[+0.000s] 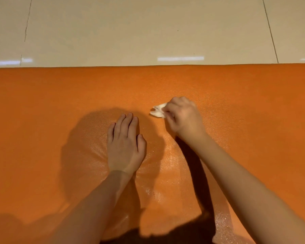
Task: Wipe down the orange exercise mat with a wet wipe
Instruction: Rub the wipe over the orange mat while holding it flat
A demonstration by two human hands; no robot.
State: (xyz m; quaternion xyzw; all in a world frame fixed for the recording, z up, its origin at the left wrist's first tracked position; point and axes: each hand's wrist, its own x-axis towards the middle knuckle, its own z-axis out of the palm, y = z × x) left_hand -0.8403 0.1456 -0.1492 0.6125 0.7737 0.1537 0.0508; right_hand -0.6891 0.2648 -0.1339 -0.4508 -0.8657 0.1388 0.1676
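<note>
wiping was underway: the right hand [181,115] pinched the wet wipe [158,111] against the orange mat [42,106]; the left hand [126,143] pressed flat beside it, fingers together. next likely called for strokes across the dry mat beyond the knuckles.

glossy beige tile floor [148,29] at top of view, dark grout lines [269,29], light reflections [180,58]

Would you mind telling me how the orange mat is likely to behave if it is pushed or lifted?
It probably gives softly: the mat dimples and creases around the left hand pressing it. Its damp sheen near the right hand, which grips the wipe, suggests a slippery surface. On the glossy tile floor it may slide.
</note>
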